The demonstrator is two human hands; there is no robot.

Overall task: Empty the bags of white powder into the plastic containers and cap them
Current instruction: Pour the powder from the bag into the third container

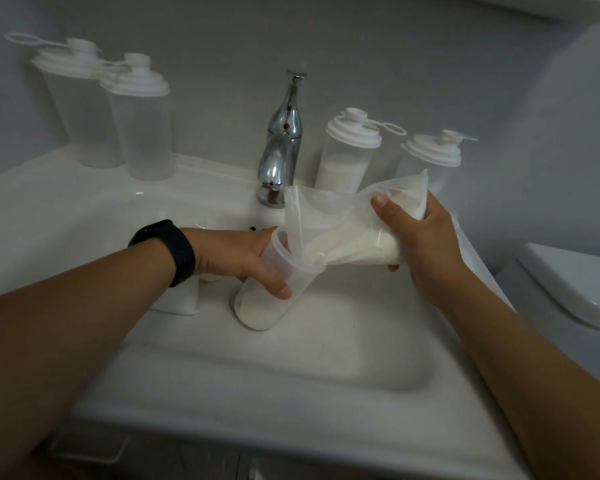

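Fingers [274, 285] curl round container [260, 306]; right hand [420, 237] grips bag [343, 237].

A home bathroom. A white ceramic washbasin [222, 358] with a chrome tap [282, 143] fills the centre. A toilet [575, 289] stands at the right edge.

left hand [243, 261] grips tilted container [267, 296] | right hand [420, 237] holds powder bag [343, 233] at mouth
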